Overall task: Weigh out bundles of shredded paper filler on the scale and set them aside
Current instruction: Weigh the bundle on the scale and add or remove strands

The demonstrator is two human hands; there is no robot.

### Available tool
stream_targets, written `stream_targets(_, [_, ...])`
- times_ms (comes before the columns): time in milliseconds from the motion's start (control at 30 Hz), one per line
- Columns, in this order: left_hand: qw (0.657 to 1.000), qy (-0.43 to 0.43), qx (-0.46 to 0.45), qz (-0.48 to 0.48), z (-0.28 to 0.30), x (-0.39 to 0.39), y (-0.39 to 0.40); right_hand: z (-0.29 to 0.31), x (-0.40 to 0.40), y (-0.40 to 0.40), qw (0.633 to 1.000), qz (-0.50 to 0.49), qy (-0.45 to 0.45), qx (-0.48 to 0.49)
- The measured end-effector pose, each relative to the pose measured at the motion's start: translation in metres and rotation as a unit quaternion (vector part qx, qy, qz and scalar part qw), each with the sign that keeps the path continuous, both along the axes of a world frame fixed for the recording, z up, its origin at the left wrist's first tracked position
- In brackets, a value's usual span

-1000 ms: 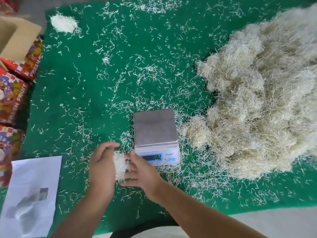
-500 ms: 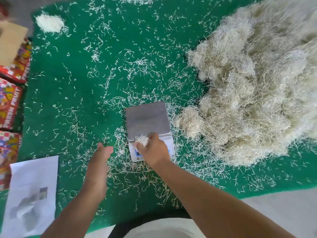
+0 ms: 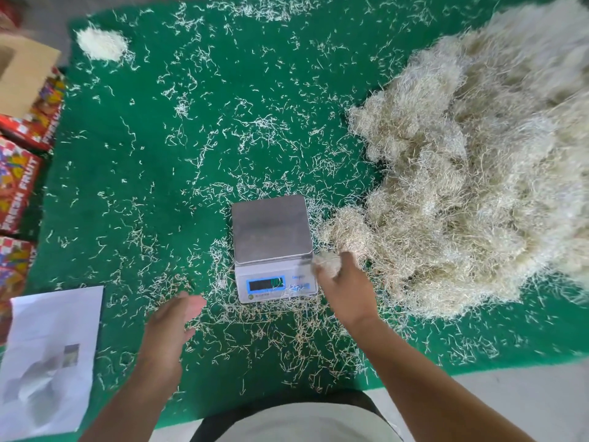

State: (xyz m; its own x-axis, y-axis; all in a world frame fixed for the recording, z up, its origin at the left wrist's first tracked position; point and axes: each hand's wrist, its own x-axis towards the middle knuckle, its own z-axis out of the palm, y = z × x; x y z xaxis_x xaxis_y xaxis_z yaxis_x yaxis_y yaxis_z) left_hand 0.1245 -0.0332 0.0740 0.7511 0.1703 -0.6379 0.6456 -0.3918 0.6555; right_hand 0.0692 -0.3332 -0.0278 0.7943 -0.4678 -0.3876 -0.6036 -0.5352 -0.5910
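My right hand (image 3: pixel 345 287) pinches a small tuft of filler (image 3: pixel 326 263) just right of the scale (image 3: pixel 271 247), whose pan is bare. The big filler pile (image 3: pixel 462 186) lies further right, nearest this hand. My left hand (image 3: pixel 172 323) hovers released, left of the scale.

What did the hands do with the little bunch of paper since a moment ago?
A second ago both hands held the small tuft of shredded paper left of the silver digital scale. The left hand let go and now hangs open. The right hand carried the tuft across the scale's front, to its right corner, by the big pale paper pile. The scale's plate stayed bare.
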Motion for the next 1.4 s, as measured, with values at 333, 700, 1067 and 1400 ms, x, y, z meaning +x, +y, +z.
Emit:
stream_targets(333, [0.999, -0.031, -0.01, -0.001, 0.0, 0.0, -0.002, -0.021, 0.015, 0.09, 0.983, 0.162, 0.078, 0.033])
stream_targets(700, [1.0, -0.029, -0.005, 0.011, -0.007, -0.011, 0.002, -0.008, -0.013, -0.04, 0.98, -0.007, 0.195, -0.043])
stream_targets(1067, [0.999, -0.036, -0.02, 0.001, -0.007, -0.001, 0.002, 0.009, 0.034, 0.026, 0.992, 0.115, -0.028, 0.049])
stream_targets(1400, [0.989, -0.067, 0.026, -0.13, -0.009, -0.018, 0.021, 0.002, 0.017, -0.029, 0.992, -0.115, 0.033, -0.031])
